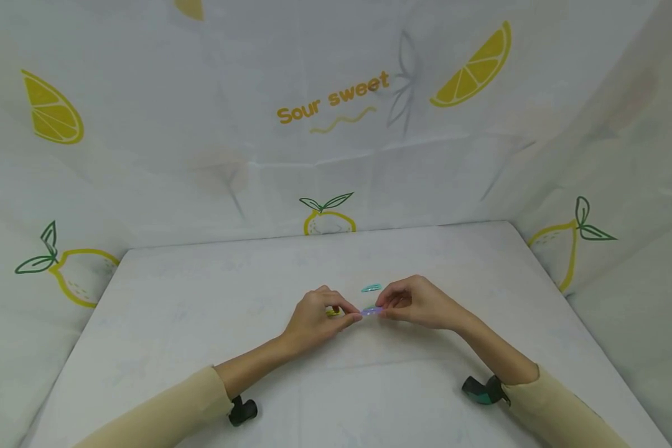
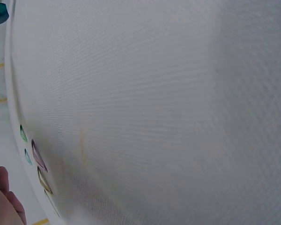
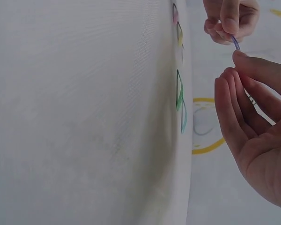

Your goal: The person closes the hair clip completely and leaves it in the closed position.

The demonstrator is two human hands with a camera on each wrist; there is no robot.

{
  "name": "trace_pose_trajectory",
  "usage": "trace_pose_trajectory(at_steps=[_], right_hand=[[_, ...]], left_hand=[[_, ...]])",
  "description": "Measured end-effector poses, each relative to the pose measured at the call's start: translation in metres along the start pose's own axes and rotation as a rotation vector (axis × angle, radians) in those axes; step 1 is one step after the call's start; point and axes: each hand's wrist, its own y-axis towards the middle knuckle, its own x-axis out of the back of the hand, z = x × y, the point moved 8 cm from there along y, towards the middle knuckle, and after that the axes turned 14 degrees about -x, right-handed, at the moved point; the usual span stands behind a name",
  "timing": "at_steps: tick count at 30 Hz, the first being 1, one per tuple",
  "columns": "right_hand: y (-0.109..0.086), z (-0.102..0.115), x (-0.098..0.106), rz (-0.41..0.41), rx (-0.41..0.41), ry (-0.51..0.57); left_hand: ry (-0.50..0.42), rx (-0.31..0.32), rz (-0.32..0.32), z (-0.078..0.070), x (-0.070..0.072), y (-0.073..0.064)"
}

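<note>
A purple hair clip (image 1: 372, 311) is held up between both hands, just above the table. My left hand (image 1: 316, 318) pinches its left end between thumb and finger. At the other end, the thumb and fingers of my right hand (image 1: 422, 303) grip it. The right wrist view shows the thin purple clip (image 3: 235, 43) bridging the two hands. Beyond it a teal hair clip (image 1: 371, 287) lies on the table, and a yellow one (image 1: 332, 312) is partly hidden behind my left hand. Green (image 3: 179, 91) and pink (image 3: 175, 15) clips also lie there.
The white-covered table (image 1: 201, 305) stands against hanging white cloth (image 1: 229, 124) printed with lemons. A dark wrist camera (image 1: 243, 410) sits under the left cuff, another (image 1: 484, 391) by the right cuff. A pale, thin clip (image 2: 50, 202) lies past the yellow one.
</note>
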Motion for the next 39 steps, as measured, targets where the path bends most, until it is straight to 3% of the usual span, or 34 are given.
trace_pose_trajectory(at_steps=[19,30,39], right_hand=[[0.004,-0.011,-0.007,0.041,0.001,-0.133],[0.008,-0.019,-0.012,0.065,-0.038,-0.146],[0.010,-0.019,-0.012,0.065,-0.071,-0.180]], left_hand=[[0.085,0.048,0.164,0.004,-0.021,0.005],[0.167,0.058,0.184,0.005,-0.028,0.009],[0.169,0.096,0.217,0.010,-0.032,0.012]])
